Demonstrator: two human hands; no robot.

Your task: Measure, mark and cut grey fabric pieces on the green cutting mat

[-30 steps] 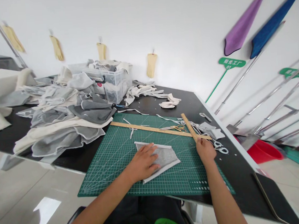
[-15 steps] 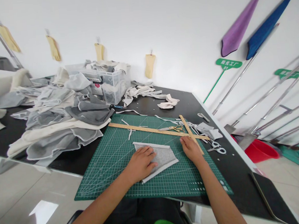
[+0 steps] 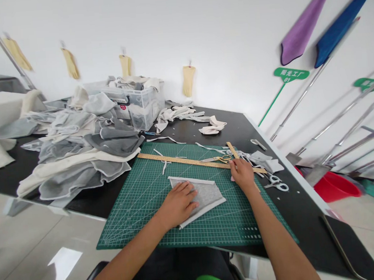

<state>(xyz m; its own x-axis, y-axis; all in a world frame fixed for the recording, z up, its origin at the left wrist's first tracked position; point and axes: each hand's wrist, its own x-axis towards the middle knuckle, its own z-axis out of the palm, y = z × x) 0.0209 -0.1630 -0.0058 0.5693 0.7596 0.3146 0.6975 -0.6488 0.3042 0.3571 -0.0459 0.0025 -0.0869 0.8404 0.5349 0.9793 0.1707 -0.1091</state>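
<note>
Right now the grey cloth piece (image 3: 209, 192) lies on the green cutting mat (image 3: 137, 208), partly covered by the left hand (image 3: 179, 204), which rests on it with fingers extended, gripping nothing. Near it, the right hand (image 3: 242, 174) bends over the short wooden ruler (image 3: 232, 149) and long wooden ruler (image 3: 185, 160); I cannot tell whether its fingers hold anything. Farther out lie gold-handled scissors (image 3: 226, 158), white-handled scissors (image 3: 281, 187) and, leftward, a cloth heap (image 3: 86, 141) beside a clear bin (image 3: 144, 113)
</note>
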